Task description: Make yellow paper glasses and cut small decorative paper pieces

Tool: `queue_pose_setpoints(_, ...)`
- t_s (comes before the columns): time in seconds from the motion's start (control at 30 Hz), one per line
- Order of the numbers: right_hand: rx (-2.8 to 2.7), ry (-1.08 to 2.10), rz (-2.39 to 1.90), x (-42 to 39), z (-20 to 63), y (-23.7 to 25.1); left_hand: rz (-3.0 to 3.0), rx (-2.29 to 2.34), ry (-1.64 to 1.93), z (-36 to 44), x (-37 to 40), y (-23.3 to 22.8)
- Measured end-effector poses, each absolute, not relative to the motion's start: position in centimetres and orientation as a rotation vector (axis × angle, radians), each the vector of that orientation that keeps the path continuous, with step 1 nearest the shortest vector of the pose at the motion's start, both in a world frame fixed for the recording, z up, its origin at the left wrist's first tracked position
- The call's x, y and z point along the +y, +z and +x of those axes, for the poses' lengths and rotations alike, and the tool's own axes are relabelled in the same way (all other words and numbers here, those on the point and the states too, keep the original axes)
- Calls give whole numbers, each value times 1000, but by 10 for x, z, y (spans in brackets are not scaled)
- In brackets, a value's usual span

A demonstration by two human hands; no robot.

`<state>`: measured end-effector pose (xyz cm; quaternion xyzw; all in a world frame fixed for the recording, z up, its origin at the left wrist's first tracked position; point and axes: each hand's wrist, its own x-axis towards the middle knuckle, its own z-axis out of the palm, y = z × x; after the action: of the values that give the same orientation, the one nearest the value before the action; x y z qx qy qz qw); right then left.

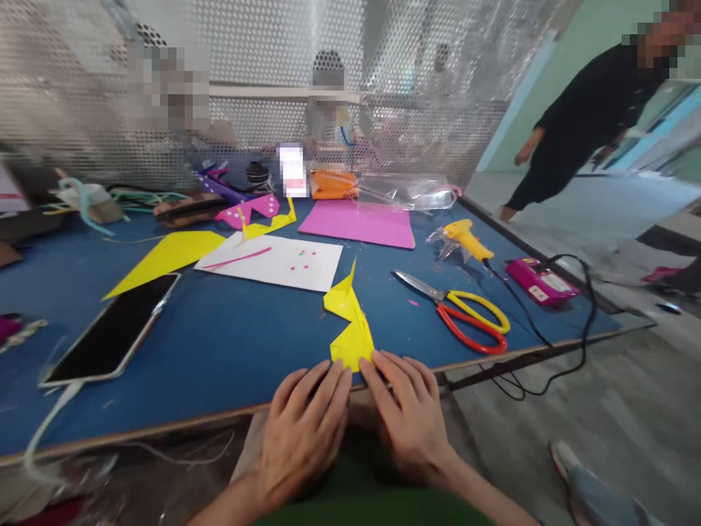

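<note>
Paper [357,336], yellow, seemingly cut and creased already, lay at the near edge of the table [219,358], lacking dots like the pink mask's [263,207]. Left hand [312,413] and right hand [410,413] touched its near end; whether they pinched it, I couldn't tell.

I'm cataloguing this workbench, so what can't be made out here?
Head view: near corners of the folded yellow paper, covered by the left hand and the right hand.
Head view: bright upright panel, its content pixelated.
Head view: purple item, cut off by the left edge.
Head view: coloured dots on the white sheet, too small to identify.
</note>
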<state>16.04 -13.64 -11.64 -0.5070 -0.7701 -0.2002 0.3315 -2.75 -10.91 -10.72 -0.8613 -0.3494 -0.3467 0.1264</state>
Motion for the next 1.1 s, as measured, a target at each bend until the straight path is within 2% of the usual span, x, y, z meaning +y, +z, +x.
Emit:
queue_pose_setpoints(0.23,-2148,-396,-1347,-144,168,-117,-2521,-1031,-856,-24,-116,-99)
queue_pose_setpoints(0.6,-2097,-150,-1236,-143,173,-103,-2561,-1027,-852,-26,-117,-98)
queue_pose_setpoints(0.8,-1755,-17,-1326,-136,181,-88,-2564,-1083,-986,-27,-117,-91)
queue_pose_setpoints(1.1,-1732,96,-1409,-115,172,-75,-2603,-1335,-1130,-19,-106,-69)
